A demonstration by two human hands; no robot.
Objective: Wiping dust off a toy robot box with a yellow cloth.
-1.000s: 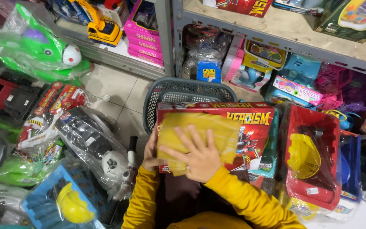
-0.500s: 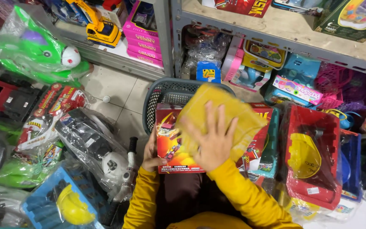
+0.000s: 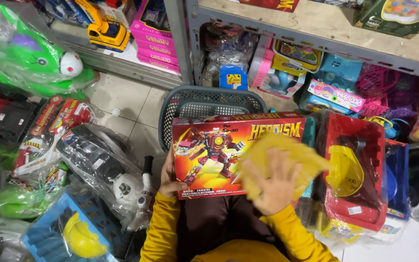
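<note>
Toy box: a flat red and orange toy box (image 3: 219,155) with a robot picture on its front lay across the person's lap, face up, its far edge against the basket.
Left hand: the left hand (image 3: 169,177) gripped the box at its near left corner, thumb curled over the front and the remaining fingers hidden behind the box.
Right hand: the right hand (image 3: 273,187) lay flat on the right part of the box, fingers spread wide, pressing down a yellow cloth (image 3: 287,157).
Cloth: it covered the right third of the box front and reached past the box's right edge, partly blurred.
Basket: a grey mesh basket (image 3: 204,102) stood on the floor just beyond the box, its near rim hidden by the box.
Right side: a red toy package (image 3: 357,165) with a yellow part inside stood just beside the box, touching or nearly touching the cloth; a blue crate (image 3: 397,170) sat behind it.
Left side: a black and white toy in clear plastic (image 3: 103,167) lay near the left hand, with a blue tray holding a yellow toy helmet (image 3: 78,237) nearer the person.
Farther off: a green plastic-wrapped toy (image 3: 30,58) lay at the far left, and a yellow toy digger (image 3: 106,31) stood on the lower shelf.
Shelf: a grey metal shelf (image 3: 287,36) ran above the basket, packed with coloured toy boxes.
Floor: pale tiles (image 3: 127,104) showed between the basket and the wrapped toys.
</note>
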